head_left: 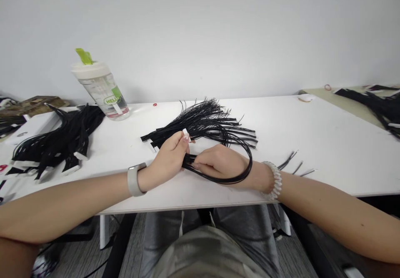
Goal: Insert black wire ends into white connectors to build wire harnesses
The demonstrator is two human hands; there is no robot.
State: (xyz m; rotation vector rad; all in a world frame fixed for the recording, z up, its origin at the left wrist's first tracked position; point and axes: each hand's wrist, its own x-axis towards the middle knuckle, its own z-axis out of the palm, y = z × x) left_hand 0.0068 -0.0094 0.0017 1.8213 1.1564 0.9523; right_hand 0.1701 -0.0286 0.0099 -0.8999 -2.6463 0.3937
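Note:
A looped bundle of black cables (233, 181) lies between my hands above the front of the white table. My left hand (170, 157) is closed on the bundle's left end, where a small white connector (185, 133) sticks up by the thumb. My right hand (218, 161) has its fingers pressed together on the cables just right of my left hand, and the loop curves around its wrist side. Behind both hands a pile of black cables (200, 117) is spread out, its loose ends fanning to the right. Thin cable ends (292, 157) show beyond my right wrist.
A clear bottle (106, 90) with a white lid stands at the back left. More black cables (65, 140) with white connectors lie left of it. At the far right are further cables (371, 105). The white table's (150, 206) front edge runs below my forearms.

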